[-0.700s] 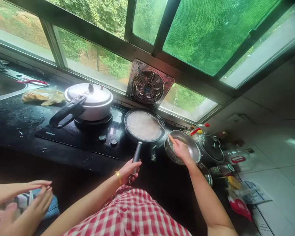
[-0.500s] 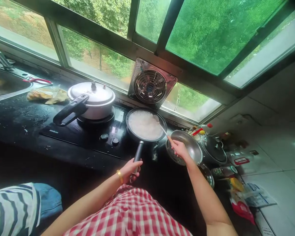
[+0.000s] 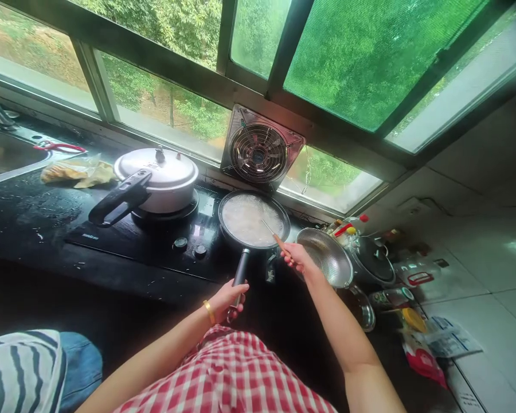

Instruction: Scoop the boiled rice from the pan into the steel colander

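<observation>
A dark frying pan [image 3: 223, 234] sits at the right side of the black gas stove [image 3: 155, 252], filled with pale, foamy, bubbling liquid [image 3: 245, 218]. My left hand [image 3: 229, 299] is wrapped round the pan's black handle [image 3: 241, 267]. In my right hand [image 3: 298, 258] I grip the wooden handle of a slim cooking utensil [image 3: 277, 240]. Its thin metal shaft reaches into the foam; the working end is hidden there, so I cannot tell its kind. Just behind my right hand lies a perforated metal colander [image 3: 331, 258].
A pressure cooker [image 3: 163, 192] stands on the left burner, its black handle pointing toward me. Farther left are a plastic bag [image 3: 77, 172], red-handled scissors [image 3: 60, 147] and the sink. Lidded pot [image 3: 375, 261], jars and packets crowd the right. A person in a striped top [image 3: 21, 367] is at lower left.
My right hand has moved left and slightly toward me, bringing the utensil's shaft nearer the pan's middle. The foam looks flatter. My left hand keeps its hold on the handle.
</observation>
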Available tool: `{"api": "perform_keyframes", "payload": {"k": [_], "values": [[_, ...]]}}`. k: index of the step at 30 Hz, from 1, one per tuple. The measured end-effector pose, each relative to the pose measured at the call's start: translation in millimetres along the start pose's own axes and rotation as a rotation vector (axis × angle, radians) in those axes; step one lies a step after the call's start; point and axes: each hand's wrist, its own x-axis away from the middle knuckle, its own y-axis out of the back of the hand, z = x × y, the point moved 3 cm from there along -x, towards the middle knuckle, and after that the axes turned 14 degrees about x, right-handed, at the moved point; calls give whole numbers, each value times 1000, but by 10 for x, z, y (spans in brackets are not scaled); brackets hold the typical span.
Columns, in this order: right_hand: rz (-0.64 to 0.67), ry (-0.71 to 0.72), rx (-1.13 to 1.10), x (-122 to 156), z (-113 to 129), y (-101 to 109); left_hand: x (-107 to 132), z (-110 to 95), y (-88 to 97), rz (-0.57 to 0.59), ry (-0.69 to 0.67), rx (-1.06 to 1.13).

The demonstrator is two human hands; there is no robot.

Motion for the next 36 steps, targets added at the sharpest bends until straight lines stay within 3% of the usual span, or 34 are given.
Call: {"api": "perform_keyframes", "payload": {"k": [8,16,22,29,36], "values": [[118,-24,-16,-16,83,-205,-15,3,11,6,2,-8],[279,-34,-121,243,-48,-128,-63,38,36,23,-17,27],[291,-15,-210,552,-207,42,-70,50,41,29,-29,30],[34,118,-48,767,-241,269,-83,59,56,38,-19,25],[-323,305,452,419,-217,514,-68,46,38,25,-12,15]]}}
